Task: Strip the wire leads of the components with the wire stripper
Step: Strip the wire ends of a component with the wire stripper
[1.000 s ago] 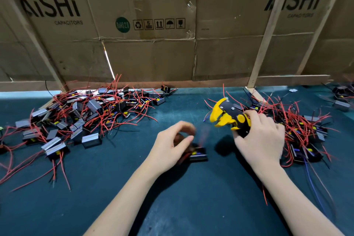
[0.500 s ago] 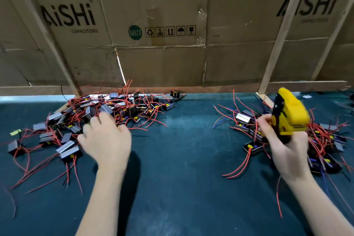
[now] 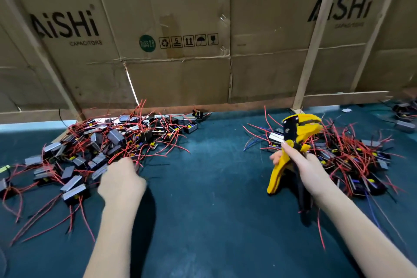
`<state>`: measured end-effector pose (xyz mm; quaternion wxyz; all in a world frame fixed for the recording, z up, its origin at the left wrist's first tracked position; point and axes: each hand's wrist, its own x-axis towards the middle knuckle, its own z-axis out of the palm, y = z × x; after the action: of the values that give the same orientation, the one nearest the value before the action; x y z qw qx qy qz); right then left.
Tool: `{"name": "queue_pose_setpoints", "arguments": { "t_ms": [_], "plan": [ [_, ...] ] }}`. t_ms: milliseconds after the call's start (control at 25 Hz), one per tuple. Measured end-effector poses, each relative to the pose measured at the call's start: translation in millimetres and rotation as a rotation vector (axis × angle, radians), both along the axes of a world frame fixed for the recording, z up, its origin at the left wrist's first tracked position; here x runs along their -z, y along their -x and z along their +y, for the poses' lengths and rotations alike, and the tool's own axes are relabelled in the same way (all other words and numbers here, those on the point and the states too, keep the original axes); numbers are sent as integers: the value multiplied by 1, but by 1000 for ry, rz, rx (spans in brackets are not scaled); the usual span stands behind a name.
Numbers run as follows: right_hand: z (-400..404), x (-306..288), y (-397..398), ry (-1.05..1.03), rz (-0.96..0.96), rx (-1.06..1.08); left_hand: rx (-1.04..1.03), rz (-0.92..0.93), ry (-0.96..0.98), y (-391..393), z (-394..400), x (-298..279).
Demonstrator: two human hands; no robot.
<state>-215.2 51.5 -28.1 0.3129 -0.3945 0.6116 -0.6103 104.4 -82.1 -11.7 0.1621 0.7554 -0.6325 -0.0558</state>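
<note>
A yellow and black wire stripper [image 3: 295, 135] stands upright over the dark green mat, and my right hand [image 3: 304, 166] grips its handles, jaws pointing up. Right behind it lies a pile of small black components with red and blue leads [image 3: 354, 156]. A bigger pile of components with red leads [image 3: 90, 146] covers the left of the mat. My left hand [image 3: 121, 179] is at that pile's near right edge, back of the hand toward me. Its fingers dip among the wires and are hidden, so I cannot see whether they hold anything.
A cardboard wall [image 3: 180, 74] printed AiSHi closes off the back, braced by slanted wooden slats [image 3: 303, 88]. The green mat [image 3: 209, 198] runs between the two piles. A few more components [image 3: 404, 117] lie at the far right edge.
My left hand carried a component from the middle to the left pile and now reaches into its edge. My right hand swung the stripper right, then turned it upright.
</note>
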Motion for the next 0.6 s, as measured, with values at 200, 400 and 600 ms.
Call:
{"name": "queue_pose_setpoints", "arguments": {
  "t_ms": [200,400,600],
  "plan": [
    [3,2,-3,39,373,425,805,295,30,66,35,4],
    [2,8,-12,33,243,128,1219,364,58,97,55,17],
    [1,13,-20,-43,302,55,1113,523,42,86,44,16]
  ]
}}
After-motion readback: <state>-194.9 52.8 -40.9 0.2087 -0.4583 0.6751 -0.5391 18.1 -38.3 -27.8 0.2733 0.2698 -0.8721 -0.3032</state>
